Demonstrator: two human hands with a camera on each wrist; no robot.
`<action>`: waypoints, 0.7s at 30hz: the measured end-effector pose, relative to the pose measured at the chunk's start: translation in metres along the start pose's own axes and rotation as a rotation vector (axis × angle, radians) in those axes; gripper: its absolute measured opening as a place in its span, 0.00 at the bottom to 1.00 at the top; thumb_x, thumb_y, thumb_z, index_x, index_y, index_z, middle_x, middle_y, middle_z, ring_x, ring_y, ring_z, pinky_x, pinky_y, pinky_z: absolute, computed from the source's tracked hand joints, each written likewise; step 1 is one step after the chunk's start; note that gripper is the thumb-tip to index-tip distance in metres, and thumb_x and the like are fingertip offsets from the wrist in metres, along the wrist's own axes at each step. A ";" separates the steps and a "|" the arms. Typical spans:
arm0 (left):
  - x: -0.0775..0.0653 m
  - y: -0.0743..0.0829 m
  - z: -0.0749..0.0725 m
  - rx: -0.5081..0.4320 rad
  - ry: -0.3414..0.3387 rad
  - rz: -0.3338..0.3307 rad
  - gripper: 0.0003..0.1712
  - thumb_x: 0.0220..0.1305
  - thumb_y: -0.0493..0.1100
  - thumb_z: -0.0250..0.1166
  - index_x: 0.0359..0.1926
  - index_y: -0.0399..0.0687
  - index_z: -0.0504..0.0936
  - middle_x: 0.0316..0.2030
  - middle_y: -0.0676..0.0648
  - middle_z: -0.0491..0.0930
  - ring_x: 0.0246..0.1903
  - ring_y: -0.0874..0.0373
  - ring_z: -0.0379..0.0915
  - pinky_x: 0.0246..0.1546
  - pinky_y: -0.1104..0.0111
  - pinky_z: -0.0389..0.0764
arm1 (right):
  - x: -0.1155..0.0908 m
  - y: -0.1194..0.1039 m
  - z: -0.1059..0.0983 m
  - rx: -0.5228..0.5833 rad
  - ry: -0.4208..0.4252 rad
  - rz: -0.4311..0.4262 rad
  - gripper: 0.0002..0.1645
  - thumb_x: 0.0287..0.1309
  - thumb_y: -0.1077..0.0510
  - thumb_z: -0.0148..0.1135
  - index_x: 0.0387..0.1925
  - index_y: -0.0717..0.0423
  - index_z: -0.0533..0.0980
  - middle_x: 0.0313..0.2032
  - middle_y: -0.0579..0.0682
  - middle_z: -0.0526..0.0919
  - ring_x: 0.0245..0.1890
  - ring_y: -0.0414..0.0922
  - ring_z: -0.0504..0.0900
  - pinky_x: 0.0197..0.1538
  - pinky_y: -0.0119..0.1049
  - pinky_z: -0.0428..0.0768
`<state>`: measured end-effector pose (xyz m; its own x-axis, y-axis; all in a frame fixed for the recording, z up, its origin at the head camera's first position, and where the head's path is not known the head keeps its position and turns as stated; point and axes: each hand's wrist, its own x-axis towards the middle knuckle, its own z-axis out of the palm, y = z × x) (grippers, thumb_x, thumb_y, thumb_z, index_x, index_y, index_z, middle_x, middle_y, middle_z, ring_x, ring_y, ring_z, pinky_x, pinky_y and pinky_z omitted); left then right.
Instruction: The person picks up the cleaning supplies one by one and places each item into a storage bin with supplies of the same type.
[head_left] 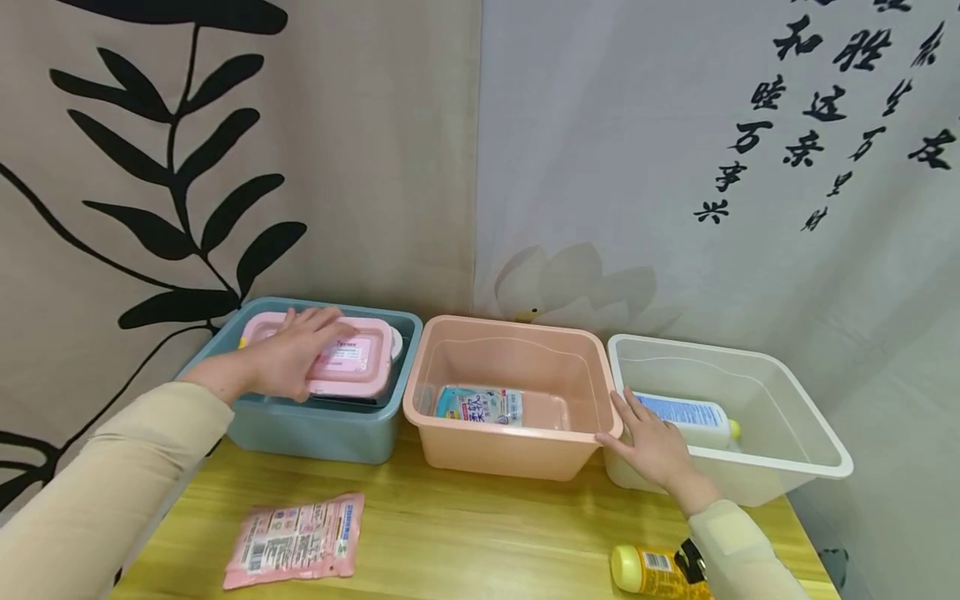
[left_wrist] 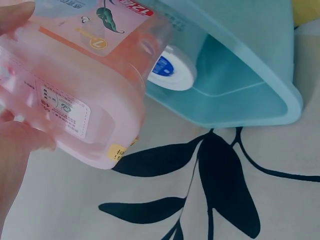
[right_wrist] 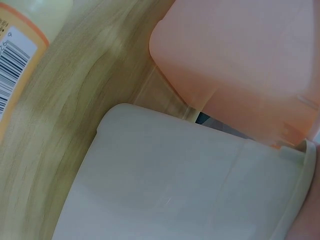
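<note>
My left hand (head_left: 288, 354) reaches into the blue bin (head_left: 315, 429) and holds a pink lidded plastic tub (head_left: 360, 358) across its top. In the left wrist view the fingers and thumb lie on opposite sides of the pink tub (left_wrist: 95, 105), which tilts near the bin's rim. A round white cap (left_wrist: 175, 70) shows beside it in the bin. With fingers extended, my right hand (head_left: 656, 446) rests at the neighbouring rims of the peach bin (head_left: 502, 450) and the white bin (head_left: 750, 462).
A blue and white packet (head_left: 480, 406) lies in the peach bin. Inside the white bin is a white bottle (head_left: 690, 421) with a yellow-green cap. On the wooden table (head_left: 465, 533) lie a pink pouch (head_left: 296, 540) and a yellow-capped bottle (head_left: 648, 571). A printed curtain (head_left: 390, 167) hangs behind.
</note>
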<state>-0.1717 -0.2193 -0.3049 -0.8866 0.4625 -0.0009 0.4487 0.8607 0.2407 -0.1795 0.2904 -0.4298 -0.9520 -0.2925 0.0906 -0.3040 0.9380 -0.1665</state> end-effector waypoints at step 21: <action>0.047 -0.055 0.010 -0.002 -0.072 0.006 0.53 0.32 0.29 0.75 0.64 0.46 0.62 0.68 0.32 0.52 0.65 0.29 0.45 0.62 0.32 0.39 | 0.023 -0.010 0.012 -0.014 0.047 0.043 0.46 0.59 0.33 0.49 0.70 0.55 0.56 0.69 0.61 0.57 0.61 0.65 0.68 0.53 0.65 0.70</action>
<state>-0.2373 -0.2430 -0.3281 -0.8734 0.4821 -0.0690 0.4541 0.8573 0.2426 -0.1991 0.2724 -0.4378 -0.9612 -0.2434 0.1297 -0.2624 0.9521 -0.1573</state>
